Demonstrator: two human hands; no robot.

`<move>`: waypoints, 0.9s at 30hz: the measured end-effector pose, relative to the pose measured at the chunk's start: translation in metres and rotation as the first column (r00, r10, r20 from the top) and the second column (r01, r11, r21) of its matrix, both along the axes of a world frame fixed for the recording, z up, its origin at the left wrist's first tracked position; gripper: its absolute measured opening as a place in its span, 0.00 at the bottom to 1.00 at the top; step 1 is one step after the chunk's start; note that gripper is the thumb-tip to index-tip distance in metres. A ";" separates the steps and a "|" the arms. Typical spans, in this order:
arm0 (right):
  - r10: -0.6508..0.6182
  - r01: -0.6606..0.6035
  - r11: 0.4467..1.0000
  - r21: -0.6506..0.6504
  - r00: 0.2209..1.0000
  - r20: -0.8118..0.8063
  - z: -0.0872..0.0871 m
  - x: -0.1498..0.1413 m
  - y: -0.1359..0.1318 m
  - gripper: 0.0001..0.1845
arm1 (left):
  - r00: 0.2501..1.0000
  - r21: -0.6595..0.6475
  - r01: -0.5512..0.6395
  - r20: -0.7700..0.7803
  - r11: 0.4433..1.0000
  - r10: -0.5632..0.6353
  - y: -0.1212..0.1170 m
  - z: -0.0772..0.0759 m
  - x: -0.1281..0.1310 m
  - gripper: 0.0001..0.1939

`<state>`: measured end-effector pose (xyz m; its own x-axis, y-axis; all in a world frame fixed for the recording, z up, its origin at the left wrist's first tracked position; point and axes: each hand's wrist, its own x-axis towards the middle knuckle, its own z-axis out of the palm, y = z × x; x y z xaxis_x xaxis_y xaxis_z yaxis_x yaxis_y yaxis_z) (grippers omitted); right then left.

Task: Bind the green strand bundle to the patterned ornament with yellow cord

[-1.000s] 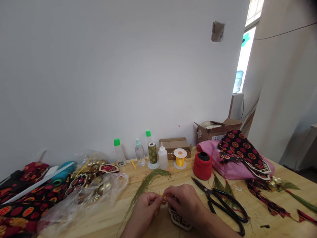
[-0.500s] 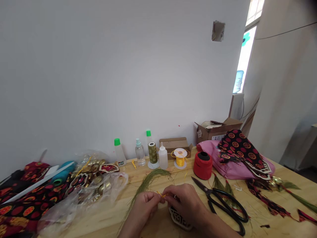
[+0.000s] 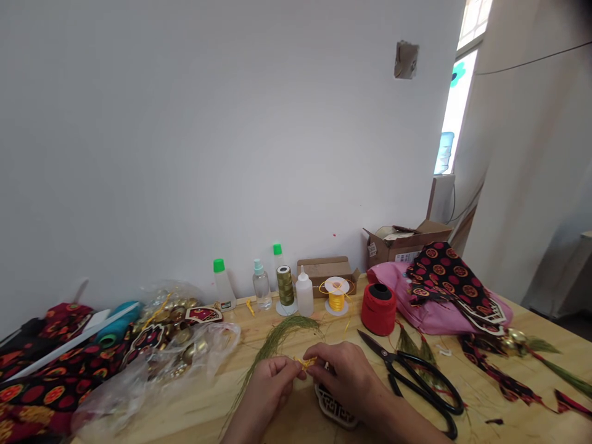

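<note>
Between the fingertips of both hands is a small knotted piece of yellow cord (image 3: 306,362). My left hand (image 3: 276,383) pinches its left side, thumb against fingers. My right hand (image 3: 345,373) grips the other side, wrist coming in from the lower right. Partly covered by the right hand, a pale cut-out ornament with dark lattice lines (image 3: 333,408) lies on the table. Beyond and left of my left hand, a bundle of green thread (image 3: 272,340) curves over the wood. Black-handled scissors (image 3: 407,370) lie just right of my right hand, blades pointing away.
Along the wall stand a yellow cord spool (image 3: 337,299), a red thread cone (image 3: 378,310), a white nozzle bottle (image 3: 304,296) and a green thread cone (image 3: 285,287). Plastic bags with gold bells (image 3: 185,345) lie left. Patterned fabric (image 3: 444,271) rests on a pink bag (image 3: 393,277) at right.
My right fingers have shifted slightly on the yellow cord, and more of its knotted part shows between the hands. The left hand stays nearly in place.
</note>
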<state>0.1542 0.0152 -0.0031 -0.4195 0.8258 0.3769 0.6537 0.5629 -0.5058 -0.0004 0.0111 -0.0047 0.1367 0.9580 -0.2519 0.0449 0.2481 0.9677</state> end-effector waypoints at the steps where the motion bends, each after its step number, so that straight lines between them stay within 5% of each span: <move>1: -0.002 0.002 1.000 -0.001 1.000 0.002 0.000 0.000 0.000 0.09 | 1.000 0.001 0.002 -0.003 1.000 -0.002 0.000 0.000 0.000 0.16; 14: -0.191 0.172 0.976 0.138 0.971 0.141 -0.008 -0.005 -0.001 0.06 | 0.998 0.002 0.041 -0.054 0.999 -0.041 0.001 -0.001 0.002 0.16; 27: -0.144 0.129 0.980 0.149 0.985 0.092 -0.006 -0.005 -0.002 0.08 | 0.998 0.017 0.026 -0.049 1.000 -0.026 0.001 -0.002 0.001 0.18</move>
